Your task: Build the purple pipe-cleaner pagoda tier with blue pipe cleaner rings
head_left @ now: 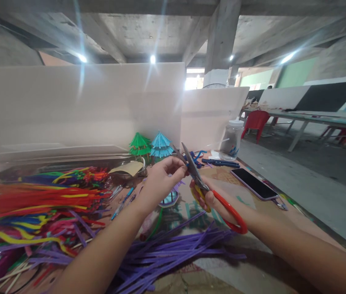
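Observation:
My right hand [206, 196] grips a pair of scissors [202, 185] with red and yellow handles. The blades stand apart and point up, away from me. Close beside them, my left hand [171, 173] is closed in a pinch; a small dark bit shows at its fingertips, too little to name. Partly hidden below my left hand is a small light-blue piece with a purple rim [169, 200]. Purple strips [173, 255] lie in a loose pile nearest me. Behind my hands stand a green tiered paper roof model [140, 143] and a blue one [161, 144].
Bundles of red and orange strips [47, 196] cover the left side, with pens [123, 202] beside them. On the right lie a phone [254, 183] and a dark blue cutter [220, 163]. A clear jar [232, 139] stands behind; white panels [77, 106] border the table.

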Demonstrator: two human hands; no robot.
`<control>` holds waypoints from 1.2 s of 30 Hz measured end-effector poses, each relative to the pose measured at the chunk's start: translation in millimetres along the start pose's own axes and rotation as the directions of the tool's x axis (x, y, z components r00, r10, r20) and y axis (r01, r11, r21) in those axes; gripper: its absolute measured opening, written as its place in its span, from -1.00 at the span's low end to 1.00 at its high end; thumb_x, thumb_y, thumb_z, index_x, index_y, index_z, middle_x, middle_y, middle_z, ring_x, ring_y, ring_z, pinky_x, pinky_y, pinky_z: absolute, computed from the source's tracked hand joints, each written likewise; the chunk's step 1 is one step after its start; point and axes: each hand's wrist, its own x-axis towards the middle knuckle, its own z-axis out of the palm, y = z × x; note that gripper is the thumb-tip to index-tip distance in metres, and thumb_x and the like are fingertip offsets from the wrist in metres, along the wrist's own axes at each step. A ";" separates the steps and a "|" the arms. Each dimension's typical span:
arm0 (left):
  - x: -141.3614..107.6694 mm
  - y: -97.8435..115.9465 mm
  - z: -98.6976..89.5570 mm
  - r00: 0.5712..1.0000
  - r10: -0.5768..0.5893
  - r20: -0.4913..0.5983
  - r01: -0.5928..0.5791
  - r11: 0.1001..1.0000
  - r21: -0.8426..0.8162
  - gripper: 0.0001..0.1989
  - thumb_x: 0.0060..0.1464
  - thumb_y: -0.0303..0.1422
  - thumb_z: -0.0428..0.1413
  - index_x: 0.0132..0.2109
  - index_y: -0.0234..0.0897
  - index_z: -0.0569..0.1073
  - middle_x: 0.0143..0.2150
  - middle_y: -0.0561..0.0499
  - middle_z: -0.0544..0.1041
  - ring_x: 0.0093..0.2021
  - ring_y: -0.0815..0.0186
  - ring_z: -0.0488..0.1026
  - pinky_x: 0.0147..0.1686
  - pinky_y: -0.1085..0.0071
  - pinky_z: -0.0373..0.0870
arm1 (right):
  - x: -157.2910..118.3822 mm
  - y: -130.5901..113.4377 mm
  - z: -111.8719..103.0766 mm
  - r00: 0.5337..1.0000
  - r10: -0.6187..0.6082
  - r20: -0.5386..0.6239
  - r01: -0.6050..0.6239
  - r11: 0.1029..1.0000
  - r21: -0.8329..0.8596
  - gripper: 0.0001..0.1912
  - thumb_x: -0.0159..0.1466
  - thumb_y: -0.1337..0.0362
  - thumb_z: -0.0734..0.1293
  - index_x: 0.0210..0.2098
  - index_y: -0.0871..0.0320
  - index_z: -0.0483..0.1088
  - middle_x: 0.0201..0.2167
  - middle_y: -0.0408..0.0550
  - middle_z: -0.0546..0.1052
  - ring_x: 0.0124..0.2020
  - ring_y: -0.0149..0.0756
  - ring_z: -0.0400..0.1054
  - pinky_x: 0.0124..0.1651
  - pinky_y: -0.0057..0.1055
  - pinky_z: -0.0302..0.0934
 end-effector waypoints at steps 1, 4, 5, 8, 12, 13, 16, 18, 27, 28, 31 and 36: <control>-0.2 0.2 0.0 1.000 0.000 -0.001 0.000 1.000 0.003 -0.84 0.15 -0.27 0.18 -0.26 -0.28 0.48 -0.34 0.02 0.58 -0.32 0.34 0.53 -0.25 0.45 0.43 | 0.4 -1.7 -0.2 1.000 -0.003 0.020 0.002 1.000 0.031 -0.26 0.27 -0.41 0.00 -0.01 0.09 0.24 -0.34 -0.09 0.30 -0.40 -0.32 0.19 -0.38 -0.35 0.23; -0.9 -0.6 -0.4 1.000 -0.002 0.003 0.002 1.000 0.005 -0.84 0.15 -0.26 0.18 -0.25 -0.28 0.48 -0.34 0.02 0.59 -0.31 0.34 0.53 -0.24 0.44 0.44 | 0.4 -1.2 0.1 0.999 -0.005 0.046 0.001 0.995 0.100 -0.29 0.29 -0.40 0.02 -0.02 0.10 0.21 -0.36 -0.12 0.26 -0.43 -0.35 0.13 -0.42 -0.38 0.18; -1.0 -1.1 -0.6 1.000 -0.002 0.004 0.002 1.000 0.002 -0.84 0.14 -0.26 0.19 -0.25 -0.28 0.48 -0.34 0.02 0.58 -0.31 0.34 0.53 -0.23 0.43 0.44 | 0.0 0.7 0.5 0.999 0.000 0.039 -0.005 0.994 0.109 -0.30 0.30 -0.38 0.02 -0.01 0.10 0.20 -0.37 -0.14 0.24 -0.45 -0.36 0.11 -0.44 -0.39 0.16; -1.2 -2.0 -0.7 1.000 -0.005 0.002 0.005 1.000 -0.003 -0.85 0.14 -0.28 0.19 -0.24 -0.28 0.49 -0.33 0.01 0.58 -0.31 0.34 0.53 -0.24 0.44 0.45 | -1.3 8.2 2.3 1.000 0.018 0.010 -0.019 0.991 0.135 -0.36 0.32 -0.35 0.05 -0.01 0.09 0.18 -0.39 -0.16 0.22 -0.49 -0.38 0.06 -0.49 -0.40 0.10; -2.0 -1.5 0.0 1.000 -0.001 0.007 0.001 1.000 0.003 -0.87 0.14 -0.30 0.19 -0.24 -0.28 0.49 -0.32 0.02 0.57 -0.30 0.35 0.53 -0.23 0.44 0.45 | -1.6 11.1 4.9 1.000 0.021 -0.016 -0.018 0.988 0.155 -0.38 0.31 -0.34 0.11 -0.07 0.09 0.20 -0.43 -0.20 0.21 -0.53 -0.42 0.01 -0.54 -0.43 0.04; -2.1 -1.4 0.1 1.000 0.002 0.010 -0.002 1.000 0.005 -0.87 0.14 -0.30 0.18 -0.24 -0.28 0.49 -0.31 0.02 0.57 -0.29 0.35 0.53 -0.22 0.44 0.44 | -1.6 9.9 5.9 0.999 0.029 -0.028 -0.024 0.987 0.157 -0.38 0.29 -0.35 0.12 -0.09 0.10 0.21 -0.45 -0.21 0.20 -0.54 -0.43 0.00 -0.55 -0.44 0.02; -1.0 -1.7 -1.8 1.000 0.004 0.016 -0.004 0.999 0.033 -0.85 0.16 -0.27 0.17 -0.25 -0.28 0.49 -0.33 0.02 0.58 -0.30 0.35 0.52 -0.24 0.45 0.43 | -1.9 4.4 9.2 0.993 0.079 -0.085 -0.064 0.984 0.168 -0.39 0.27 -0.35 0.18 -0.13 0.09 0.22 -0.48 -0.23 0.18 -0.56 -0.44 0.00 -0.58 -0.47 -0.02; 1.0 -1.5 -6.2 1.000 0.000 0.008 -0.001 0.998 0.065 -0.83 0.16 -0.24 0.18 -0.26 -0.28 0.49 -0.35 0.02 0.58 -0.32 0.34 0.52 -0.27 0.45 0.42 | -1.0 1.4 9.3 0.987 0.111 -0.118 -0.091 0.983 0.162 -0.42 0.27 -0.32 0.20 -0.13 0.08 0.23 -0.51 -0.25 0.18 -0.59 -0.45 0.01 -0.59 -0.47 -0.03; 6.2 22.3 -49.4 0.983 -0.003 -0.184 0.045 0.974 0.224 -0.74 0.02 -0.18 0.26 -0.24 -0.28 0.56 -0.33 0.00 0.60 -0.33 0.30 0.50 -0.27 0.42 0.41 | 15.3 31.2 -50.1 0.970 0.211 -0.116 -0.239 0.778 -0.582 -0.58 0.24 -0.04 0.36 -0.05 0.10 0.42 -0.26 0.00 0.55 -0.30 -0.19 0.42 -0.24 -0.34 0.25; 5.9 25.5 -53.5 0.985 -0.006 -0.175 0.050 0.966 0.254 -0.72 0.02 -0.18 0.25 -0.19 -0.28 0.57 -0.29 -0.01 0.62 -0.30 0.28 0.51 -0.24 0.39 0.42 | 15.2 39.2 -55.4 0.970 0.228 -0.086 -0.229 0.730 -0.645 -0.58 0.24 -0.03 0.37 -0.02 0.08 0.43 -0.17 0.04 0.57 -0.21 -0.13 0.44 -0.18 -0.33 0.25; 4.7 32.2 -62.8 0.989 -0.008 -0.145 0.067 0.913 0.403 -0.64 0.11 -0.16 0.16 -0.04 -0.27 0.59 -0.21 -0.06 0.63 -0.22 0.21 0.52 -0.17 0.33 0.42 | 13.0 62.7 -59.3 0.929 0.369 -0.021 -0.249 0.582 -0.774 -0.64 0.24 0.04 0.37 -0.06 0.09 0.47 -0.07 0.10 0.60 -0.11 -0.04 0.47 -0.15 -0.32 0.25; 4.5 32.5 -70.8 0.987 -0.036 -0.157 0.111 0.858 0.502 -0.62 0.17 -0.11 0.04 -0.08 -0.28 0.57 -0.37 -0.03 0.53 -0.42 0.26 0.42 -0.42 0.38 0.32 | 10.4 79.7 -48.6 0.886 0.463 0.013 -0.245 0.493 -0.835 -0.65 0.24 0.06 0.35 -0.09 0.15 0.49 -0.13 0.18 0.61 -0.17 0.01 0.50 -0.23 -0.31 0.22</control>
